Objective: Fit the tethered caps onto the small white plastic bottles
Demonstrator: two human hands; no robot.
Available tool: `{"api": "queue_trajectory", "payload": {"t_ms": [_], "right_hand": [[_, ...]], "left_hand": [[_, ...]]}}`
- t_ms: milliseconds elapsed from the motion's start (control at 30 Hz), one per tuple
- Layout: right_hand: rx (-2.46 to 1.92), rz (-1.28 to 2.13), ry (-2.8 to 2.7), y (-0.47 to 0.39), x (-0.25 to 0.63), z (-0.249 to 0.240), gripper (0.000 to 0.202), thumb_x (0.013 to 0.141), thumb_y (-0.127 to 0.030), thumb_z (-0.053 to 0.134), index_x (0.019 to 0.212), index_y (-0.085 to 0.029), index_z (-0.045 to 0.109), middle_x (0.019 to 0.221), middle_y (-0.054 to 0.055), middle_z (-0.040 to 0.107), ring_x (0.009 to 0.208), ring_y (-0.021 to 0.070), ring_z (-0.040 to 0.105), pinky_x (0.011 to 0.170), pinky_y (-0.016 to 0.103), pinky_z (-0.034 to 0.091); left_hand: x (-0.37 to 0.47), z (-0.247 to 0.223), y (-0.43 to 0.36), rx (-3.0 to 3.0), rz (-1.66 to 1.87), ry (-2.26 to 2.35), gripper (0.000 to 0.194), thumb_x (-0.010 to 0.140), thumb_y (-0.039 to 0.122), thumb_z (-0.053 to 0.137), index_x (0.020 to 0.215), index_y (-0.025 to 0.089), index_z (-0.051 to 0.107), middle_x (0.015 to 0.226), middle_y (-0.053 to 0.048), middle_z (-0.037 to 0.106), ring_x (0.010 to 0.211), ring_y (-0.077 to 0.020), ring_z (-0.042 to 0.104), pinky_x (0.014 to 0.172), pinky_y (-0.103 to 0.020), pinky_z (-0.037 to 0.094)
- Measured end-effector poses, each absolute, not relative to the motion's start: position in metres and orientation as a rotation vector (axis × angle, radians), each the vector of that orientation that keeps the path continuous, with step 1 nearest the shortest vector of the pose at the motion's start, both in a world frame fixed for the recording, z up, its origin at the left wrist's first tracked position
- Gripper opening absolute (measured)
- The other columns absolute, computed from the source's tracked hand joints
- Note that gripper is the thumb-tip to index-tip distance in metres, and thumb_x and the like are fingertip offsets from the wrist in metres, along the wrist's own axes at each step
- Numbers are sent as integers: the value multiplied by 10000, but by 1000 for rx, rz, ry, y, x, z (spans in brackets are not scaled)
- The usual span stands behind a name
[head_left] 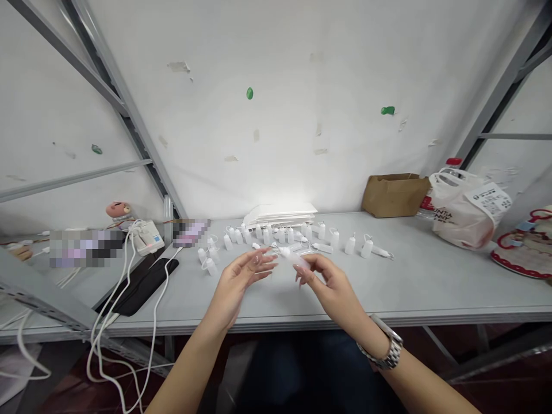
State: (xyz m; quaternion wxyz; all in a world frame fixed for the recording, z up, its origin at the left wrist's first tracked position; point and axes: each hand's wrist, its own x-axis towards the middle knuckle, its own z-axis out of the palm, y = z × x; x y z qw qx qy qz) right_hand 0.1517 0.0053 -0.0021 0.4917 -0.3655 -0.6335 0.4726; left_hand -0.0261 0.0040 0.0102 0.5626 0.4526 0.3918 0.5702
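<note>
Over the front of the grey table (414,287), my right hand (328,284) holds a small white translucent bottle (297,260) between thumb and fingers. The bottle is tilted, its capped end pointing up and to the left. My left hand (239,279) is just left of that cap, fingers apart, holding nothing that I can make out. Behind both hands stand several small white bottles (350,244) in a loose row, some with looped cap straps. A few more bottles (322,248) lie on their sides.
White sheets or flat boxes (280,214) are stacked by the wall. A brown box (394,195) and a plastic bag (463,213) stand at the right. On the left are a black case (142,287), white cables and a white power strip (146,237). Metal posts rise on both sides.
</note>
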Motion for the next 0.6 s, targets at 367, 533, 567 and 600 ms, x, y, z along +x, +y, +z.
{"api": "queue_trajectory", "payload": {"t_ms": [367,533,567,600], "right_hand": [[-946,474,-1718,0,165,4,125,870,-305,518,950,-222,565,776,6,583,749,164,536,717,325,431],[-961,491,-1711,0,165,4,129,865,-303,527,947,-214,573,768,8,583,739,162,542,712,323,441],[-964,482,-1714,0,166,4,131,864,-301,529,949,-211,574,767,10,584,741,163,542,714,324,442],[-963,470,-1719,0,167,5,133,862,-298,532,953,-210,575,767,12,584,745,165,543,716,325,444]], "left_hand": [[-23,12,-1,1349,1085,1080,221,737,335,637,885,181,696,970,-89,709,951,-229,622,724,-291,501],[-18,8,-2,1286,1067,1030,155,675,272,703,788,166,713,842,-75,726,791,-185,647,638,-245,486],[-18,7,-2,1262,1072,1008,141,684,268,697,773,161,716,801,-72,725,748,-167,643,618,-232,479],[-19,7,-1,1223,1077,985,132,692,266,692,761,157,718,760,-66,720,709,-148,635,598,-219,471]]}}
